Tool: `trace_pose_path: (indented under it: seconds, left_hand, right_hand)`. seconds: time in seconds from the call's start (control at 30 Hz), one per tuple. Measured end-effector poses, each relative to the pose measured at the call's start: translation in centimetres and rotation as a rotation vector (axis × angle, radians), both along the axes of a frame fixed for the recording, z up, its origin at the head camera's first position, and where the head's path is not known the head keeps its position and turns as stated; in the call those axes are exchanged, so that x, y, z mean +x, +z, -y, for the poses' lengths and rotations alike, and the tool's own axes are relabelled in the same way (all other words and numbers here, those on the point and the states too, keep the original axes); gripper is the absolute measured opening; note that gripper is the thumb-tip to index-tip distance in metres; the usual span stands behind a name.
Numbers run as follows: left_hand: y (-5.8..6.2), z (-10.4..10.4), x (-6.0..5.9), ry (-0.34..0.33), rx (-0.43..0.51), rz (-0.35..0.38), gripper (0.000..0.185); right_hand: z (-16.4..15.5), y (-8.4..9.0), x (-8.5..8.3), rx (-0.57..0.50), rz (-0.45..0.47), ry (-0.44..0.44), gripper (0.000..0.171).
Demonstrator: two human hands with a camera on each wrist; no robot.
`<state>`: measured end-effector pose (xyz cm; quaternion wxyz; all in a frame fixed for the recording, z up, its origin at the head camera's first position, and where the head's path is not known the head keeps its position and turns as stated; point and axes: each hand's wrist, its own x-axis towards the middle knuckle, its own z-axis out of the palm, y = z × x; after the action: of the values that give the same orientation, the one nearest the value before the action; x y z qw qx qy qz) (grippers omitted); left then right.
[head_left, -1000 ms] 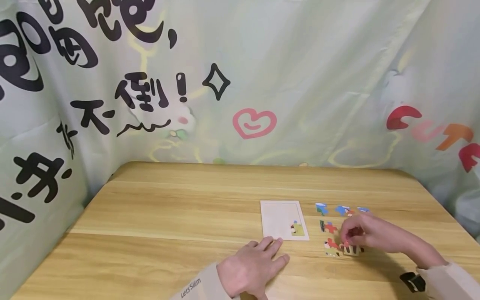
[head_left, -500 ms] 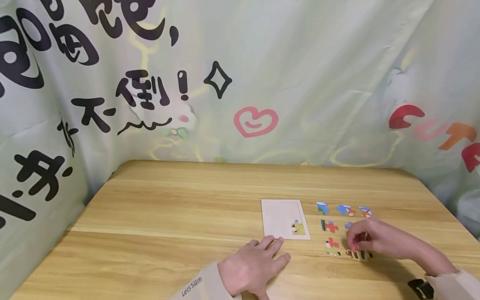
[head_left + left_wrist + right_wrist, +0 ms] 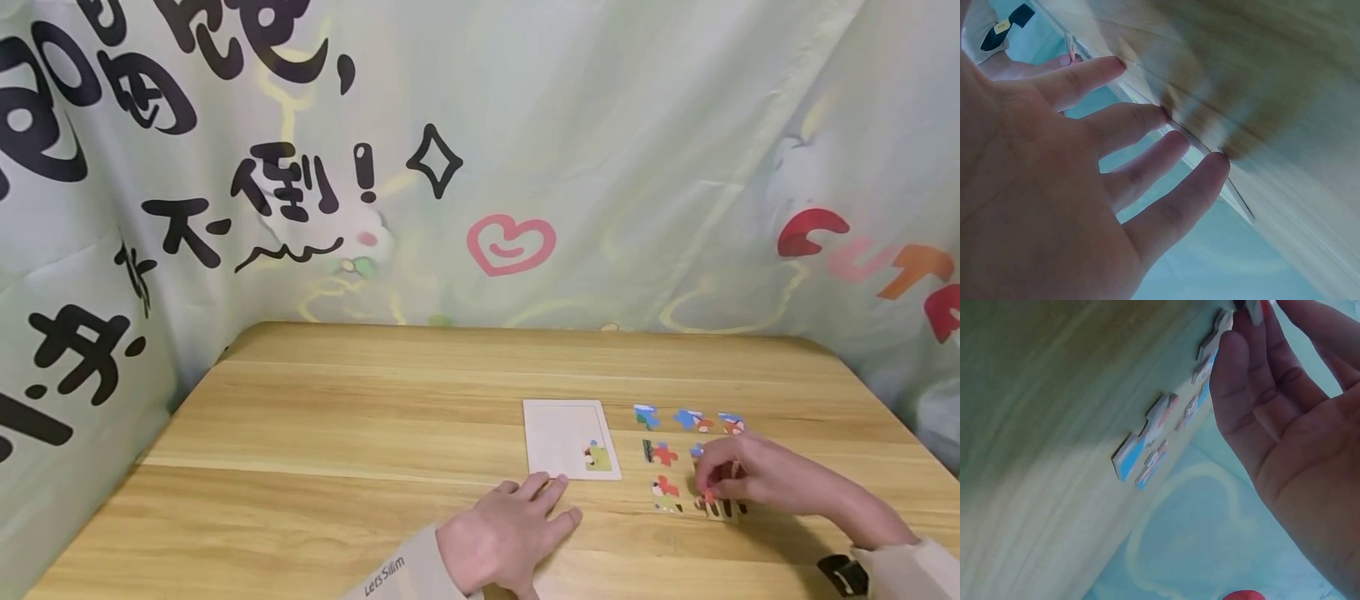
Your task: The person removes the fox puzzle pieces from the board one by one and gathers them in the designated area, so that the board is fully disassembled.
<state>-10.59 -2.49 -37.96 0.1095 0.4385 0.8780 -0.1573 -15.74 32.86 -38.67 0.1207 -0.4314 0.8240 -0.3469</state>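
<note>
My right hand (image 3: 757, 477) pinches a jigsaw piece (image 3: 722, 508) with a red knob and dark stripes, low at the table's right side. In the right wrist view, only part of that piece (image 3: 1255, 311) shows between thumb and fingers. My left hand (image 3: 504, 529) rests with spread fingers on the table, fingertips at the near edge of a white puzzle board (image 3: 558, 429). From the palm side, the left wrist view shows those fingers (image 3: 1147, 119) touching along the board's edge. One yellow-green piece (image 3: 597, 457) lies in the board's near right corner.
Several loose jigsaw pieces lie in rows right of the board, including a blue one (image 3: 645, 416), a red one (image 3: 663, 453) and a red-and-green one (image 3: 665, 493). A printed cloth (image 3: 600, 167) hangs behind the wooden table (image 3: 337, 417).
My right hand has slid a little to the right with the pinched jigsaw piece, and has barely moved in the last half second. The left hand stays in place.
</note>
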Motion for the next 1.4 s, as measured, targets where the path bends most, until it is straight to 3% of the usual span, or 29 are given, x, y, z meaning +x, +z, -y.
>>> trace_pose_path:
  seconds: [0.2, 0.5, 0.83, 1.13, 1.4]
  left_hand:
    - [0.0, 0.0, 0.1, 0.002, 0.003, -0.005, 0.106]
    - [0.0, -0.1, 0.1, 0.003, 0.01, -0.009, 0.106]
    - [0.0, 0.0, 0.0, -0.008, -0.002, -0.009, 0.104]
    - [0.2, -0.1, -0.2, -0.001, 0.007, 0.041, 0.106]
    - [0.1, 0.0, -0.1, -0.009, 0.0, 0.012, 0.105]
  right_hand:
    - [0.1, 0.1, 0.0, 0.01, 0.016, 0.005, 0.031]
    - [1.1, 1.5, -1.2, 0.05, -0.103, -0.038, 0.03]
    - [4.7, 2.7, -2.0, 0.119, -0.026, -0.098, 0.015]
    - [7.3, 2.3, -3.3, 0.112, -0.159, -0.035, 0.017]
    - [9.1, 2.4, -3.8, 0.166, -0.073, -0.058, 0.015]
